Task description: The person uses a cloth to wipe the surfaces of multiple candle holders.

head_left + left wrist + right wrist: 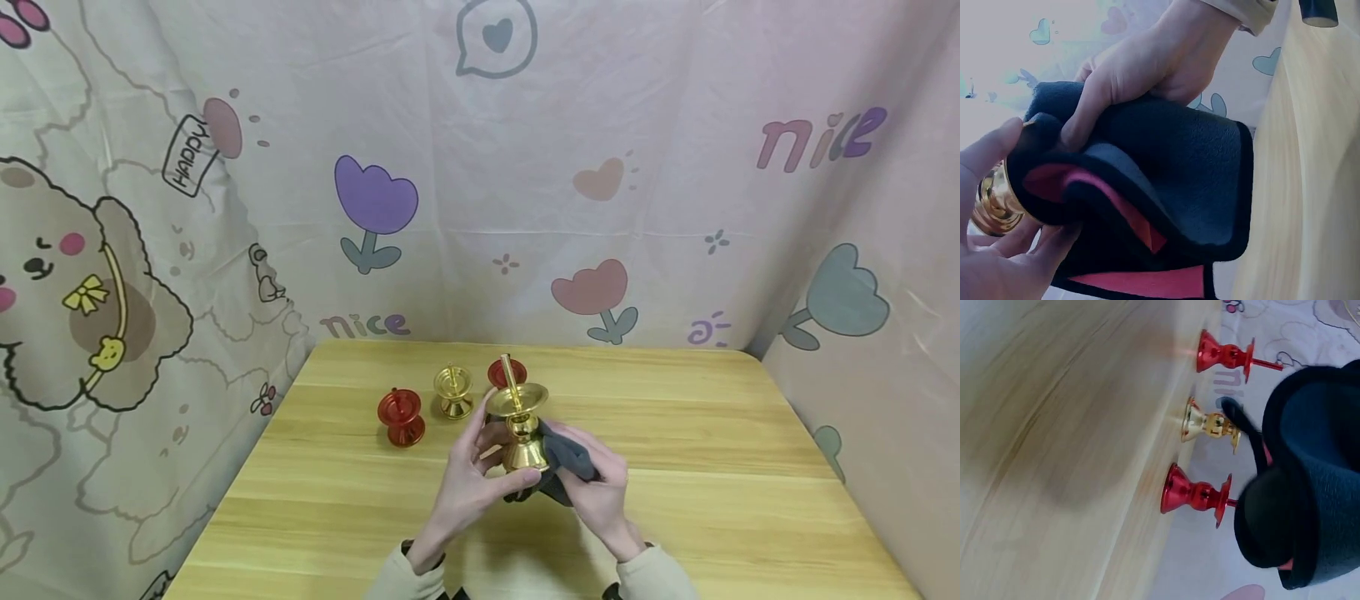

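Observation:
A shiny gold candle holder (522,429) with a flared base, a round dish and a thin stem is held up over the table. My left hand (467,482) grips it near its base, fingers behind and thumb in front. My right hand (603,493) holds a dark grey-blue cloth (567,457) against its right side. In the left wrist view, the cloth (1191,169) shows black edging and a pink underside, bunched over the end of the gold base (996,203). The right thumb (1082,119) presses on the fold. The right wrist view has the cloth (1335,506) but no hand.
Behind the hands stand a red candle holder (405,423), a smaller-looking gold one (453,396) and another red one (504,372), partly hidden by the held piece. They share a light wooden table (720,467). A printed curtain (480,167) hangs along its back and sides.

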A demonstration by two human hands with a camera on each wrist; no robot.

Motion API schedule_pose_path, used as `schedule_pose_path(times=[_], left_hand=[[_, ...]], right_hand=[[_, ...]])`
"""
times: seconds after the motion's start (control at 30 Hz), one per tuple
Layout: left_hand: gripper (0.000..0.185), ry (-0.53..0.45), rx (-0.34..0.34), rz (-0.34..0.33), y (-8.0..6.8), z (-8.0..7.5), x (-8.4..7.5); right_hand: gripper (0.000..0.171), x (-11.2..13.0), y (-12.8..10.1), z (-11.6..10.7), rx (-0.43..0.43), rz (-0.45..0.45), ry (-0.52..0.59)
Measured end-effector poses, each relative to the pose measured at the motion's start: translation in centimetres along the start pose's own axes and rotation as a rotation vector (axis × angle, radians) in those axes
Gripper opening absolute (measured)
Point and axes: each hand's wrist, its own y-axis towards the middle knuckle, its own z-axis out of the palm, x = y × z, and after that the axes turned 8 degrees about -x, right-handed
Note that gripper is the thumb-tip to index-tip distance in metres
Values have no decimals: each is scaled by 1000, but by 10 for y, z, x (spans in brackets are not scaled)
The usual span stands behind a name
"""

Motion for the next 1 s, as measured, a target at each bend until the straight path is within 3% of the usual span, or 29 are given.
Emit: schedule_pose_path(times=[0.1, 0.23, 0.37, 0.47, 0.67, 0.77, 1.0], left_hand=[[104, 5, 20, -27, 0, 0, 0], [103, 59, -4, -47, -2, 4, 0], [107, 85, -62, -42, -3, 5, 0], [108, 59, -60, -25, -1, 3, 0], [105, -53, 24, -10, 0, -2, 2], [103, -70, 50, -26, 1, -3, 2], [100, 81, -24, -40, -2, 4, 1]], right_hand=[[26, 0, 0, -1, -17, 14, 0], [16, -1, 4, 2, 15, -116, -64], [16, 0, 9, 4, 31, -224, -128], [16, 2, 8, 4, 23, -190, -102], [28, 2, 1, 0, -30, 15, 8], [29, 0, -1, -2, -43, 25, -9], [17, 0, 4, 1, 30, -196, -132]])
